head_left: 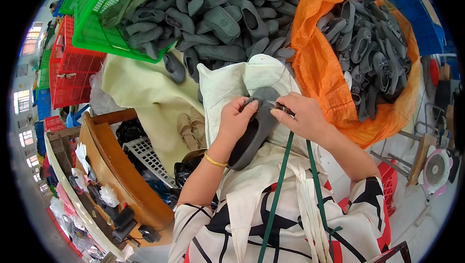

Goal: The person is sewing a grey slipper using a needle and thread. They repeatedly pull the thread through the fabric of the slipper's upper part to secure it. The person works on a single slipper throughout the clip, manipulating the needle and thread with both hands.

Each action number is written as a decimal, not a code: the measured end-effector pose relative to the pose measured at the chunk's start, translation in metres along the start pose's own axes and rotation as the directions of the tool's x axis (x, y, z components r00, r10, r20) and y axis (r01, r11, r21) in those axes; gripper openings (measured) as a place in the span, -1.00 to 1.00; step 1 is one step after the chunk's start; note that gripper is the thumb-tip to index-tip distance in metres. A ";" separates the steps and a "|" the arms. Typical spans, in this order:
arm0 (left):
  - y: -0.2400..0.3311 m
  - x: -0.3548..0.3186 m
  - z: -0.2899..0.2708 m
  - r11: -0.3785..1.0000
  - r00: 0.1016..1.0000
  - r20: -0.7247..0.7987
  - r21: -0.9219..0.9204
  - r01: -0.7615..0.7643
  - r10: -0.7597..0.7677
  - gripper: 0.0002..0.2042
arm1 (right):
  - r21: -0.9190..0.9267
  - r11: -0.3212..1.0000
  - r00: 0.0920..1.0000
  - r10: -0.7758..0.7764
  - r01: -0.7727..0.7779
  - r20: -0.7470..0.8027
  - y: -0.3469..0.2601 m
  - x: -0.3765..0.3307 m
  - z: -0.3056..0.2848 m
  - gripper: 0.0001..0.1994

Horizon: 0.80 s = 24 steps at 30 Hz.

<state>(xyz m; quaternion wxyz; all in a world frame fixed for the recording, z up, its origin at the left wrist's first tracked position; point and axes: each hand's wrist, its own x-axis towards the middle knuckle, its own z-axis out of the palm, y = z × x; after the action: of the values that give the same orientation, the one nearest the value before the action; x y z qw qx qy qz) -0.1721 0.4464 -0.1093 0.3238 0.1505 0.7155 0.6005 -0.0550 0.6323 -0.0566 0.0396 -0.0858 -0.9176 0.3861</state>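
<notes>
**Wearer: clothing and bangle**

Cream-white fabric top with black and red angular print (pixel 288 220); sleeves (pixel 365 197) end near elbows. Narrow gold-coloured bangle (pixel 215 160), left wrist. Dark green flat cords (pixel 278 190), one knotted. Gathered cream cloth strip (pixel 310 205).

**Straight Down From the Head, and Wide Open!**

Here's our view, riding on the person's head, the left of two fisheye lenses worn side by side, facing steeply down! The left hand (pixel 237 115) and right hand (pixel 300 113) sit near the middle, close to the lens, patterned sleeves (pixel 368 197) filling the low foreground. Up top, it reaches beyond the lap to the heaped grey shoes (pixel 227 23)! Out wide, wooden furniture (pixel 123 166) at left curves along the rim, a small fan (pixel 437 170) opposite, black rounding off the corners.
</notes>
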 end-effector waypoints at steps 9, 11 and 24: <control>-0.003 -0.005 0.005 0.839 0.940 0.103 -0.428 0.337 -0.325 -0.81 | 0.019 0.996 0.992 -0.094 0.093 0.084 -0.008 0.010 0.010 -0.75; -0.001 -0.005 0.005 0.825 0.928 0.117 -0.428 0.369 -0.354 -0.82 | -0.058 0.982 0.977 -0.171 0.180 0.129 -0.010 0.015 0.013 -0.77; -0.006 -0.004 0.007 0.769 0.903 0.156 -0.480 0.423 -0.400 -0.86 | 0.115 0.993 0.999 -0.015 0.011 0.034 0.004 0.020 0.026 -0.82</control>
<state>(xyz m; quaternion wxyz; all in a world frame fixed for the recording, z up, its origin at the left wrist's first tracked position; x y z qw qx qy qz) -0.1639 0.4478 -0.1147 0.4911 -0.0859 0.5419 0.6766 -0.0782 0.6207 -0.0771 0.0311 -0.0709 -0.8949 0.4394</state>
